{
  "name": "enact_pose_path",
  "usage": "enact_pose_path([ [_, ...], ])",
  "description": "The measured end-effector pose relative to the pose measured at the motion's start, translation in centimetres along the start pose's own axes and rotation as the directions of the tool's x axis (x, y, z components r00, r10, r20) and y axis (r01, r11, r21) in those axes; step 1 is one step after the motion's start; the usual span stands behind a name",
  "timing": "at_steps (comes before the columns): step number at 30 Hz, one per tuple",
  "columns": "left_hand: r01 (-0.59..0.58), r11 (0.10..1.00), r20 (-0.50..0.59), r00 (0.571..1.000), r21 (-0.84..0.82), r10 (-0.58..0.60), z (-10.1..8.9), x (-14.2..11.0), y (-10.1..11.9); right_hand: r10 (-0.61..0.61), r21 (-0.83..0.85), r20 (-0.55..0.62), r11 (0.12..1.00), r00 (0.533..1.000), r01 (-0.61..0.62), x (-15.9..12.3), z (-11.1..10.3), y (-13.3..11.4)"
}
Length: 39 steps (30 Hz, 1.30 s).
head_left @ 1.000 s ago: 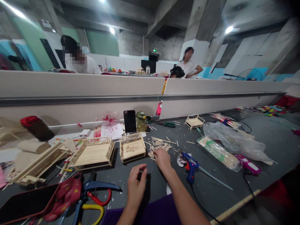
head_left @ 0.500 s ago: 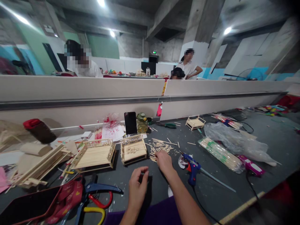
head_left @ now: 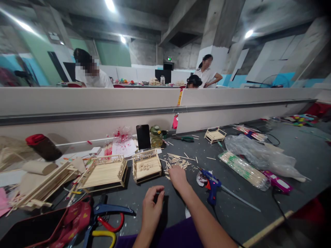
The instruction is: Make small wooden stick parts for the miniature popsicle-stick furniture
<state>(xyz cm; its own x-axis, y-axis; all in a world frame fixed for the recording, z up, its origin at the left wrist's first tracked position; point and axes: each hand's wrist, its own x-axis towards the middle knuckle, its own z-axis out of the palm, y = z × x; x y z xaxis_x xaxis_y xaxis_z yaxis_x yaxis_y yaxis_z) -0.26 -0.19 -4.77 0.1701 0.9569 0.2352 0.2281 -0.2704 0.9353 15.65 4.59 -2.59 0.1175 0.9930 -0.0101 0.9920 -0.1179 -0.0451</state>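
My right hand (head_left: 178, 177) reaches into a loose pile of short wooden sticks (head_left: 178, 160). Its fingers point down, bunched together at the near left edge of the pile, and whatever is between them is hidden. My left hand (head_left: 152, 205) hovers or rests nearer to me, fingers loosely curled, thumb slightly apart from the fingertips, with nothing visible in it. Just beyond it stands a small stick-built bed-like frame (head_left: 152, 171) with railings and small wooden bits on top. A larger similar frame (head_left: 104, 172) is to its left.
Right of the pile lie a blue glue gun (head_left: 213, 191), bagged sticks (head_left: 243, 168) and a purple-pink tool (head_left: 278, 182). A small stick frame (head_left: 215, 135) stands farther back. Blue-handled cutters (head_left: 111, 209) lie front left. A phone (head_left: 143, 137) leans upright near the partition (head_left: 103, 98); other people are beyond.
My right hand has shifted slightly left and toward me along the edge of the stick pile. My left hand stays nearly in place, its thumb and fingertips a little farther apart.
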Motion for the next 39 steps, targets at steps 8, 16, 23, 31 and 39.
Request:
enact_pose_path([
  [8, 0.015, 1.000, 0.032, 0.999, 0.000, -0.015, 0.0, 0.0, -0.3, -0.010, 0.010, 0.077, 1.000, 0.997, 0.009, 0.5, 0.1, -0.7],
  [16, 0.026, 0.999, 0.018, 1.000, -0.041, -0.025, 0.0, 0.0, -0.2, 0.022, 0.239, 0.102, 0.970, 0.995, -0.046, 0.6, -0.7, -0.5],
  [23, 0.251, 0.916, 0.052, 0.968, -0.314, -0.247, -0.2, 0.5, 0.1, 0.119, 0.678, 0.035, 0.727, 0.992, -0.111, -2.3, -1.6, 0.2],
  [31, 0.504, 0.709, 0.332, 0.863, -0.493, -0.382, -0.4, 0.4, 1.1, -0.016, 0.985, 0.136, 0.112, 0.991, -0.134, -4.9, -0.7, -0.9],
  [39, 0.663, 0.561, 0.478, 0.747, -0.495, -0.461, -0.8, 0.5, 0.8, -0.006, 0.974, 0.129, -0.188, 0.992, -0.127, -4.9, 0.0, -1.1],
])
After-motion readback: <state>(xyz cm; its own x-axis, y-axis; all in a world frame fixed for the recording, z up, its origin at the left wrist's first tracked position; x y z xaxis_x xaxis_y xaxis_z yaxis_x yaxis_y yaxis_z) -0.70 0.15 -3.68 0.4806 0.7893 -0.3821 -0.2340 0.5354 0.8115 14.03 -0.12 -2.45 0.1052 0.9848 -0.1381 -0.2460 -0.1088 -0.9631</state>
